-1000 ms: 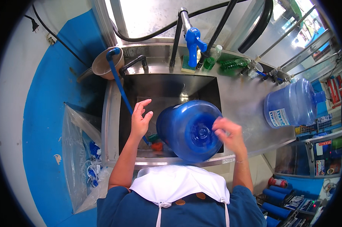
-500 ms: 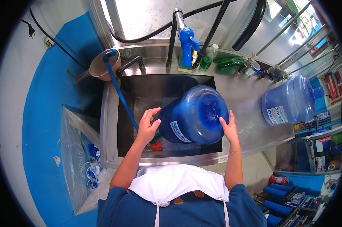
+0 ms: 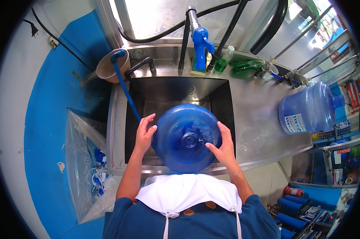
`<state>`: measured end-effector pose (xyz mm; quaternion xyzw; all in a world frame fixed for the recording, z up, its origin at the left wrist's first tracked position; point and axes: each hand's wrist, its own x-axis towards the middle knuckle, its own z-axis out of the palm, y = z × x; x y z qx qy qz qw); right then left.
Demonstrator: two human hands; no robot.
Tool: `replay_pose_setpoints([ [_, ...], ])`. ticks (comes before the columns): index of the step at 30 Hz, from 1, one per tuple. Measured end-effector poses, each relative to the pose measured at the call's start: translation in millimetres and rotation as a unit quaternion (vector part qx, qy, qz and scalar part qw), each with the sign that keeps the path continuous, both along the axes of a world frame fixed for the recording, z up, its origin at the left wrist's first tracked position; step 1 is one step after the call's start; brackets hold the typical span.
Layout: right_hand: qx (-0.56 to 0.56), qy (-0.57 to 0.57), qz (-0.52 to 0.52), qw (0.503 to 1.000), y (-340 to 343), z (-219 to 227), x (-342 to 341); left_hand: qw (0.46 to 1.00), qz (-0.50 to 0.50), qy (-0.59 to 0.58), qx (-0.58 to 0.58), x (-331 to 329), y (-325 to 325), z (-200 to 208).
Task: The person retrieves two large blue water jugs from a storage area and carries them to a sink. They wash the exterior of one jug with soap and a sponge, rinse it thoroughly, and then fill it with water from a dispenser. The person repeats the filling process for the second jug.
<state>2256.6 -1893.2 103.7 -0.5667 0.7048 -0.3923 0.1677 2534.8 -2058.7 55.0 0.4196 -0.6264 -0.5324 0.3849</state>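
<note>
A large blue water jug point(image 3: 179, 153) stands base up over the sink point(image 3: 148, 81), its round bottom facing me and its neck hidden below. My right hand point(image 3: 224, 149) is on its right side, thumb laid across the base and fingers round the edge. Against the left side rests my left hand point(image 3: 143, 137), fingers curved and thumb at the jug's rim. Between them the two hands hold the jug close to the sink's front edge.
Another blue jug point(image 3: 307, 108) lies on the steel counter at right. Behind the sink are a blue-handled tap point(image 3: 202, 42), a sponge point(image 3: 198, 71) and green bottles point(image 3: 224, 60). A bucket point(image 3: 108, 71) with a blue hose point(image 3: 126, 91) stands at left.
The jug has swung toward me and to the left, tipping from a slant to base up. My right hand has come inward with it; the left has shifted slightly left.
</note>
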Motion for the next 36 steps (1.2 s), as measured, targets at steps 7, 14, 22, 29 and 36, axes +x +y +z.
replay_pose_setpoints([
  [7, -0.006, -0.055, 0.168, 0.984, -4.7, 4.7, 22.6, 0.996, 0.084, -0.039, -0.016, 28.1, -0.9, -6.1],
  [14, -0.004, -0.040, 0.169, 0.985, -49.1, -8.1, 52.1, 0.983, 0.166, -0.080, 0.000, 77.5, -20.8, -45.9],
  [22, -0.041, -0.052, 0.002, 0.998, -173.0, -27.1, 10.3, 0.994, 0.098, 0.001, 0.037, 35.3, -92.0, -59.9],
  [29, -0.067, -0.228, -0.064, 0.969, -137.5, -65.5, -100.1, 0.995, 0.025, 0.035, -0.084, -82.2, -63.7, -24.6],
  [36, 0.037, -0.192, -0.212, 0.957, -32.2, -75.8, -137.7, 0.989, -0.121, 0.060, -0.056, -117.6, 2.0, -4.7],
])
